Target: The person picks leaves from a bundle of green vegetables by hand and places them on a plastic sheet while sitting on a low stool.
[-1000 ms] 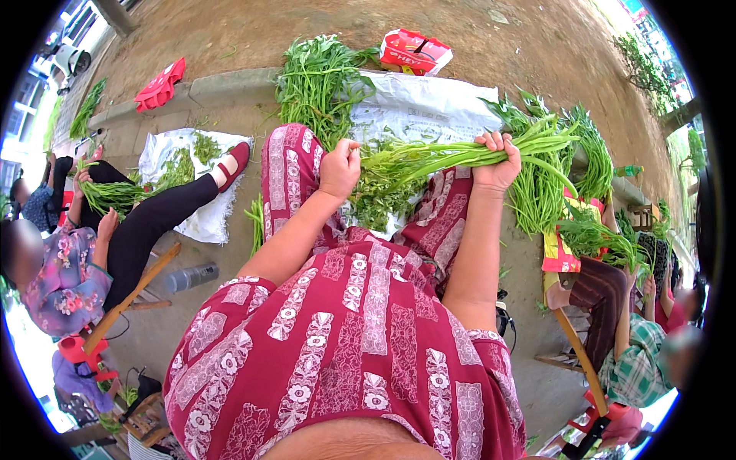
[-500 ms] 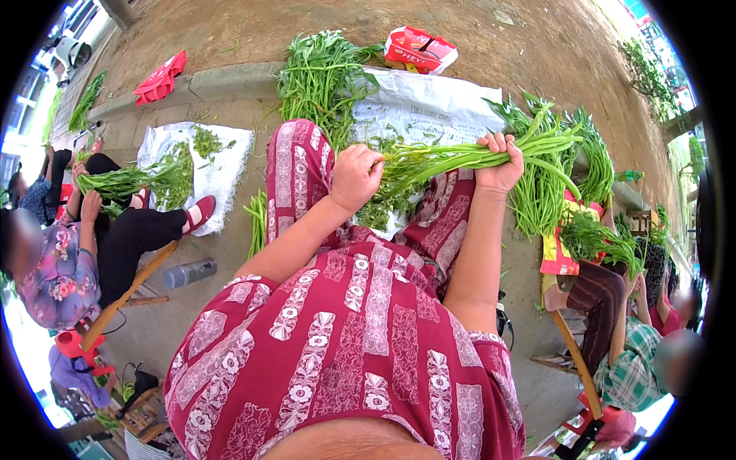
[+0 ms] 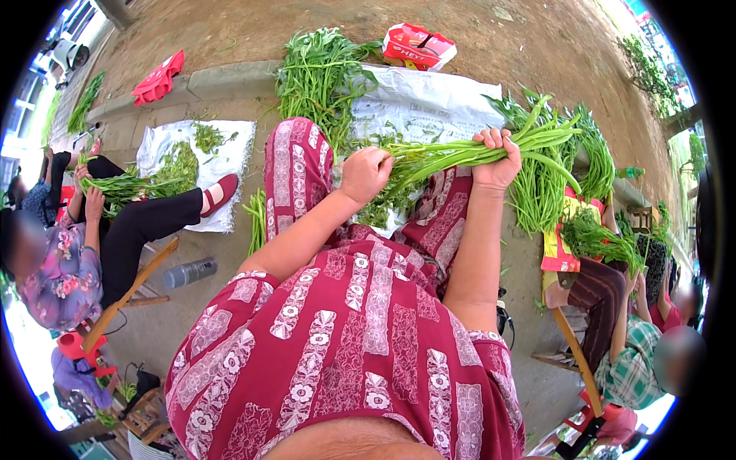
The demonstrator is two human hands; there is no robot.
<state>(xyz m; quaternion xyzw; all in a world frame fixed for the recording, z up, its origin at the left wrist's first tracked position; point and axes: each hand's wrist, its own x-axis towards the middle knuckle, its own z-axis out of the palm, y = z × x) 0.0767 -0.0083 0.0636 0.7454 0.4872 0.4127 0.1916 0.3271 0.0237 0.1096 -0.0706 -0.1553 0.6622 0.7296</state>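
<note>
My right hand (image 3: 498, 159) is closed round a bunch of long green leafy stems (image 3: 452, 156), held level above my lap. Their pale, thick ends stick out past my right fist, while the thinner leafy ends point left. My left hand (image 3: 366, 176) is pinched shut right at those leafy ends; what lies between its fingertips is too small to make out. Below the bunch, between my knees, loose leaves (image 3: 376, 213) lie on a white woven sheet (image 3: 429, 103). A large heap of the same greens (image 3: 318, 84) rests beyond my left knee, and a pile of long stems (image 3: 537, 195) lies to the right.
A red bag (image 3: 418, 47) stands at the sheet's far edge. On my left, a seated person (image 3: 65, 253) handles greens beside another white sheet (image 3: 222, 165); a grey bottle (image 3: 190, 273) lies between us. Another seated person (image 3: 636, 360) is on my right. A low kerb (image 3: 230, 80) runs behind the sheets.
My left hand has shifted slightly right and lower, closer to the bunch. My right hand stays nearly still with the greens. The left neighbour's shoe has moved away from me and to the right.
</note>
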